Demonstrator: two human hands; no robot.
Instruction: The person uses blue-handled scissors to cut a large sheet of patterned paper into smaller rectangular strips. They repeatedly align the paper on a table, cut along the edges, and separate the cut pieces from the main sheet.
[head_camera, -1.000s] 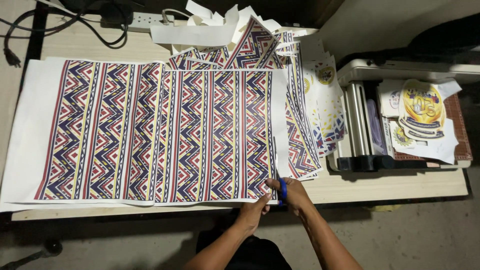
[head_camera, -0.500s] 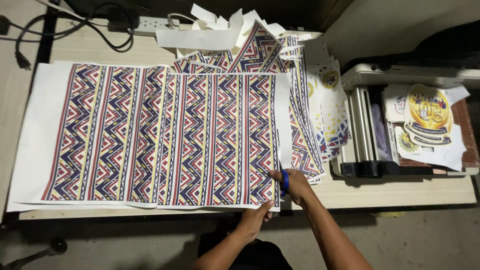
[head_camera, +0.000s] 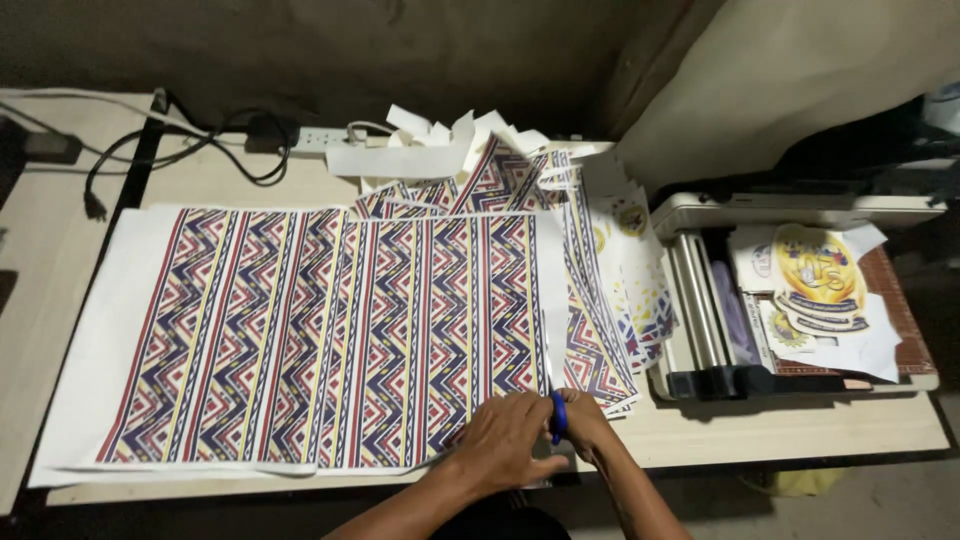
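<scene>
You have one view only, from the camera on your head. It looks steeply down and forward across the desk (head_camera: 700, 445), close enough that your forearms enter at the bottom edge and the wall fills the top of the frame.

Beyond my work, at the desk's (head_camera: 800, 435) right end, a roller machine (head_camera: 700, 320) carries round yellow printed stickers (head_camera: 815, 275). Along the back edge lies a white power strip (head_camera: 320, 137) with black cables (head_camera: 170, 150), white paper offcuts (head_camera: 440, 140) heaped beside it.
</scene>
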